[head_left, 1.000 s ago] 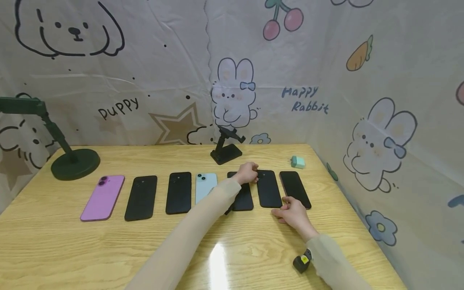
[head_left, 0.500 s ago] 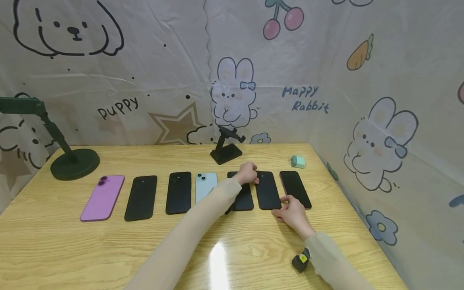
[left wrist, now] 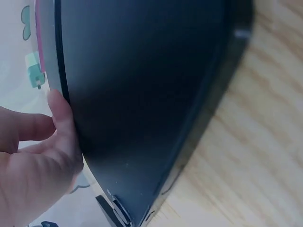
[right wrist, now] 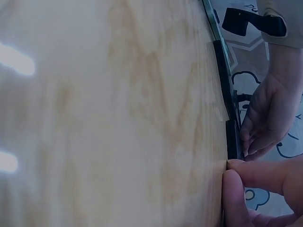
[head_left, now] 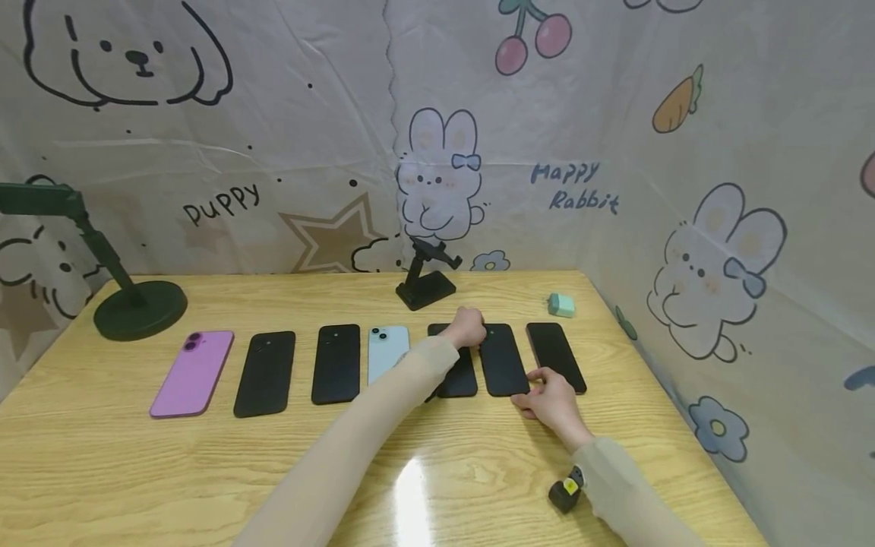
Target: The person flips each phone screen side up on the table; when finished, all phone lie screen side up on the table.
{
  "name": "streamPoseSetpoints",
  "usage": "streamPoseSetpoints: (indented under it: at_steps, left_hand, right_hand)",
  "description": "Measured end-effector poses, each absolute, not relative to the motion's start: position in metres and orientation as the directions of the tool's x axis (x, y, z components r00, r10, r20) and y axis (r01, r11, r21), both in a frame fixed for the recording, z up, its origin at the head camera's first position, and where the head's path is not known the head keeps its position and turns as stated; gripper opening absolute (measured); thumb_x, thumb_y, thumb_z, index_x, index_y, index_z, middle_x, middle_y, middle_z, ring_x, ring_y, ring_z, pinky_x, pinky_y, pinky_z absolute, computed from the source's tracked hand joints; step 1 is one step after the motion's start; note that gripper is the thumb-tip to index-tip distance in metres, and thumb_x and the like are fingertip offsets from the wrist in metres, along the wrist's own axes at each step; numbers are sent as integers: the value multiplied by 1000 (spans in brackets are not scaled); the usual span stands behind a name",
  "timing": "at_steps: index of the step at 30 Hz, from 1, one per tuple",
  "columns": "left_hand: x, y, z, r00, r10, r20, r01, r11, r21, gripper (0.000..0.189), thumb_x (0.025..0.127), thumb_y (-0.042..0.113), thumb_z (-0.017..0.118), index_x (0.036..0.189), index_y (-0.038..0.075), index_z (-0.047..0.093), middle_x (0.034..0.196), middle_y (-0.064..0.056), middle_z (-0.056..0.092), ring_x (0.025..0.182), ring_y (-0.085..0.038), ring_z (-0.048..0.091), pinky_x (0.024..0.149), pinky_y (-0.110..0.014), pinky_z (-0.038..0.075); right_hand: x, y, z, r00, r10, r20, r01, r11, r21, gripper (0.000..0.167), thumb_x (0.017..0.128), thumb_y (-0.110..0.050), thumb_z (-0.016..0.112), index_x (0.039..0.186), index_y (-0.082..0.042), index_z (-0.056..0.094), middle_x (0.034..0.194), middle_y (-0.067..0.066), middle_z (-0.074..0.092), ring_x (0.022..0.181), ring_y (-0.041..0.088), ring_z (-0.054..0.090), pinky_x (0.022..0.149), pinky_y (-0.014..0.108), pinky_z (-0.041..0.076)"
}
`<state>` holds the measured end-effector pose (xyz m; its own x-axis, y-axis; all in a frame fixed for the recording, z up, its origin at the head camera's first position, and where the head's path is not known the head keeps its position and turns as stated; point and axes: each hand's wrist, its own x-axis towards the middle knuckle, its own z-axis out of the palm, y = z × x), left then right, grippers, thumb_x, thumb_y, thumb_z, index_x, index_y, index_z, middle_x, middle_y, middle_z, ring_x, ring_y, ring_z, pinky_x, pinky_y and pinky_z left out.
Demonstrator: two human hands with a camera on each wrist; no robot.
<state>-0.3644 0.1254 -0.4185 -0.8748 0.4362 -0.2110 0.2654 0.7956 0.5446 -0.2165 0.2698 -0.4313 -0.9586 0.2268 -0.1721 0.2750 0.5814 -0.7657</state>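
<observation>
Several phones lie in a row on the wooden table. The black phone second from the right has a hand at each end. My left hand holds its upper left corner; in the left wrist view the fingertips are at its far edge, beyond a nearer black phone. My right hand holds the lower right corner, with finger and thumb either side of it. The left wrist overlaps the nearer black phone, which lies just left. Rightmost is another dark phone, screen up, with a pinkish frame.
Further left lie a light blue phone, two black phones and a pink phone. Behind stand a black phone stand, a mint charger plug and a green lamp. Printed curtains hang beyond the table edge.
The black phone between my hands has slid slightly left and toward me, widening its gap to the rightmost phone. Both hands stay at its corners, the left moving slightly left.
</observation>
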Motion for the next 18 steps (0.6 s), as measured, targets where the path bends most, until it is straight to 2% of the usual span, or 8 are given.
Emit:
streamPoseSetpoints:
  at_steps: [2,4,7,10,13,15,16,18]
  left_hand:
    - [-364,124,-418,-875,436,-209,275,804,526,28,97,5,44,86,2,70,61,-3,56,105,-27,56,110,-32,32]
    - [-363,122,-417,-880,431,-201,274,805,526,34,97,5,44,67,7,61,59,-2,47,88,-26,53,96,-30,38]
    - [-362,120,-415,-886,428,-177,277,796,538,41,96,5,44,56,11,43,54,-1,37,65,-20,41,72,-28,36]
    - [-364,118,-416,-891,421,-172,263,785,561,42,96,4,44,56,12,36,50,0,30,52,-16,30,58,-27,31]
    - [-368,116,-418,-893,418,-165,245,760,602,38,97,3,41,60,9,39,50,-1,28,48,-15,24,54,-29,29]
    - [-373,115,-424,-899,413,-147,239,743,626,31,97,5,41,69,5,56,58,-3,45,52,-15,36,58,-29,38]
    - [-383,115,-437,-899,429,-90,270,703,658,30,97,8,42,75,5,62,62,-2,51,54,-14,40,59,-28,39]
    - [-391,114,-446,-901,429,-64,267,664,698,27,96,10,45,90,8,72,76,-4,65,61,-15,53,65,-28,47]
  right_hand:
    - [-216,269,-432,-959,227,-170,273,575,-771,49,78,-6,77,120,4,54,70,9,60,52,11,62,55,27,55]
    - [-216,268,-432,-960,225,-169,270,569,-777,49,78,-6,77,120,4,54,70,9,59,53,11,63,56,27,56]
    - [-216,267,-431,-960,222,-170,269,563,-781,49,77,-5,78,120,4,54,69,9,59,54,11,63,56,27,56]
    - [-215,267,-431,-960,222,-174,271,562,-781,49,77,-4,78,120,4,55,69,9,59,53,11,63,57,26,56]
    - [-214,267,-430,-958,226,-175,275,569,-775,48,77,-4,78,119,4,56,68,9,60,52,11,62,57,26,56]
    - [-213,268,-428,-958,229,-173,277,576,-769,48,77,-4,78,119,4,56,68,9,60,52,11,62,56,26,56]
    - [-213,268,-428,-958,230,-172,277,580,-766,47,77,-4,77,119,4,56,68,9,61,52,11,62,56,26,56]
    - [-213,269,-428,-958,231,-169,276,589,-759,47,78,-4,77,119,5,56,68,9,61,52,11,63,56,27,56]
